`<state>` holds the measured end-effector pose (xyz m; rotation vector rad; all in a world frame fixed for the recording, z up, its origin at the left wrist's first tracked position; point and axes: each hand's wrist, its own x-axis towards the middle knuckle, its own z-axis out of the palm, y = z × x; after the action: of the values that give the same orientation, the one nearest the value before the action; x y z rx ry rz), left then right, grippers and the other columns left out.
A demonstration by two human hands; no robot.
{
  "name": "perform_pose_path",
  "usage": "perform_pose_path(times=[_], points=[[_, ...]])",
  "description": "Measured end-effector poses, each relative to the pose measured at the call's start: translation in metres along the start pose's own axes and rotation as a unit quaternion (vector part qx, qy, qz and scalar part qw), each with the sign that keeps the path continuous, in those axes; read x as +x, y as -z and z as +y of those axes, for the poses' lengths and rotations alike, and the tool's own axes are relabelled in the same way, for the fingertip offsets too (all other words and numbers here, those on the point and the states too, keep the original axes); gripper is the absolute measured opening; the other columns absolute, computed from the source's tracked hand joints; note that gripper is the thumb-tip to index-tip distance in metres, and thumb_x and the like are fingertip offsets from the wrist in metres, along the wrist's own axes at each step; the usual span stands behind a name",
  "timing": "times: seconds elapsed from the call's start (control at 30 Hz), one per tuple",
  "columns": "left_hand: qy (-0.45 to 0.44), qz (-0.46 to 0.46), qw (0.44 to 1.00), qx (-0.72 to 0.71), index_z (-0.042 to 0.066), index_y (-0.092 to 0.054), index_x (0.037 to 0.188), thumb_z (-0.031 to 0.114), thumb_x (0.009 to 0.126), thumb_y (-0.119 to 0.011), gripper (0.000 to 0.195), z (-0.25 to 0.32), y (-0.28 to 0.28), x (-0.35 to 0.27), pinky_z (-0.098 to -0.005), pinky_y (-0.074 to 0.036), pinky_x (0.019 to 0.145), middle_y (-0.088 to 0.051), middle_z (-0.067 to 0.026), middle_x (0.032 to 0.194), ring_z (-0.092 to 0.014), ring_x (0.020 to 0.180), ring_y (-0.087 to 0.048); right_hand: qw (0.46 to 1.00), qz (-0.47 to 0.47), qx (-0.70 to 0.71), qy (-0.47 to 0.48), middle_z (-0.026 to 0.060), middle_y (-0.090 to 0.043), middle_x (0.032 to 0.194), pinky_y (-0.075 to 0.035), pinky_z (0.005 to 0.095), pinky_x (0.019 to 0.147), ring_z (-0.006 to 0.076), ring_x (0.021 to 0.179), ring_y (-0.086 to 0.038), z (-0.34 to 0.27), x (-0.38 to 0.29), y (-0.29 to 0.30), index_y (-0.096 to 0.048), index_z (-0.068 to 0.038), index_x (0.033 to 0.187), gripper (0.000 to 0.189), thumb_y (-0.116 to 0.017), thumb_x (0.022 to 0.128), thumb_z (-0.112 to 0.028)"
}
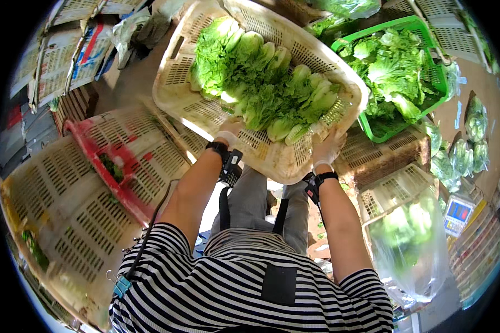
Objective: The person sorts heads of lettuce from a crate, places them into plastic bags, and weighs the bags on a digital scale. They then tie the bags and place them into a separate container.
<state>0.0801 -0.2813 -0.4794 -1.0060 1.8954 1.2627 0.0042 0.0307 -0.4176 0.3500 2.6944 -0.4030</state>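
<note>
A cream plastic crate with slotted walls is tilted in front of me, its near edge towards my legs. Inside lie several heads of leafy green lettuce, roughly in two rows. My left hand is at the near left side of the crate, gripping it, with the fingertips partly hidden. At the near right corner, my right hand holds the crate's side. Both hands seem to wear thin clear gloves.
A green basket of loose lettuce leaves sits at the right. Bagged lettuces, a digital scale and a clear plastic bag of greens are further right. Stacked crates, one red-rimmed, crowd the left.
</note>
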Motion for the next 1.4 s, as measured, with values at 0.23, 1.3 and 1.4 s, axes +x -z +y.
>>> perform_pose_path(times=[0.23,1.3,1.4], points=[[0.179,-0.079,0.863,0.465,0.011,-0.016,0.137,0.047,0.076,-0.064,0.086,-0.079,-0.102,0.117,-0.0396,-0.032,0.099,-0.036,-0.0125,0.134,-0.026,0.119,-0.038,0.996,0.059,0.051,0.034,0.0313,-0.033,0.125,-0.031,0.0472,0.099,0.046,0.117,-0.035,0.011,0.009,-0.028,-0.045,-0.007,0.127,0.05,-0.057,0.081,-0.019],[0.098,-0.066,0.982,-0.151,0.019,-0.004,0.144,0.021,0.067,-0.077,0.107,-0.028,-0.07,0.123,-0.0317,-0.038,0.098,-0.038,-0.017,0.136,-0.028,0.119,-0.044,0.99,0.068,0.121,0.024,0.0271,-0.037,0.118,-0.032,0.0472,0.093,0.0428,0.108,-0.04,0.025,0.008,-0.043,-0.053,-0.003,0.113,0.037,-0.059,0.081,-0.021],[0.138,-0.049,0.984,0.106,0.015,-0.002,0.144,0.035,0.07,-0.073,0.105,-0.014,-0.066,0.123,-0.0347,-0.039,0.096,-0.033,-0.0198,0.139,-0.031,0.12,-0.042,0.991,0.052,0.12,0.007,0.0276,-0.037,0.117,-0.033,0.0472,0.093,0.0433,0.107,-0.041,0.023,0.008,-0.04,-0.054,-0.003,0.113,0.037,-0.059,0.081,-0.022]])
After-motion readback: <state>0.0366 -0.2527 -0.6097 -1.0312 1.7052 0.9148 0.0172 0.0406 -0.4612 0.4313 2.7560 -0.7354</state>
